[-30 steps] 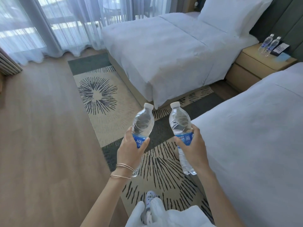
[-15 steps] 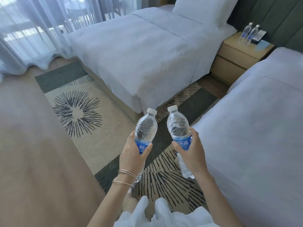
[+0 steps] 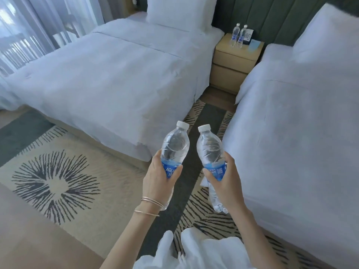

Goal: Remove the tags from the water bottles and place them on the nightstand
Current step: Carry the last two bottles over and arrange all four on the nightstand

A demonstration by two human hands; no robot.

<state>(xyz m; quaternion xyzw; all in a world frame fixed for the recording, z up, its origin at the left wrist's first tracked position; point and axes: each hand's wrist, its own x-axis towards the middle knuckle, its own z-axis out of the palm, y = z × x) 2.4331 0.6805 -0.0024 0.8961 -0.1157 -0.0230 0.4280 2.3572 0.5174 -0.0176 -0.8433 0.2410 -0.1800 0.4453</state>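
Water bottles are held upright side by side above the rug: one (image 3: 175,146) is clasped by the left hand (image 3: 158,183), the other (image 3: 210,152) by the right hand (image 3: 226,181). No tags can be made out. The nightstand (image 3: 233,61), well ahead between the beds, already carries two bottles (image 3: 238,34); placement remains.

A single wide-angle view from the person's head looks forward and down, along the aisle toward the nightstand (image 3: 236,61), which sits far off near the top of the frame, right of centre. Nearer than the nightstand, a bed (image 3: 108,78) flanks the aisle on its left and a second bed (image 3: 303,121) on its right. Closest to the lens, well short of the nightstand, are the forearms at the bottom edge.
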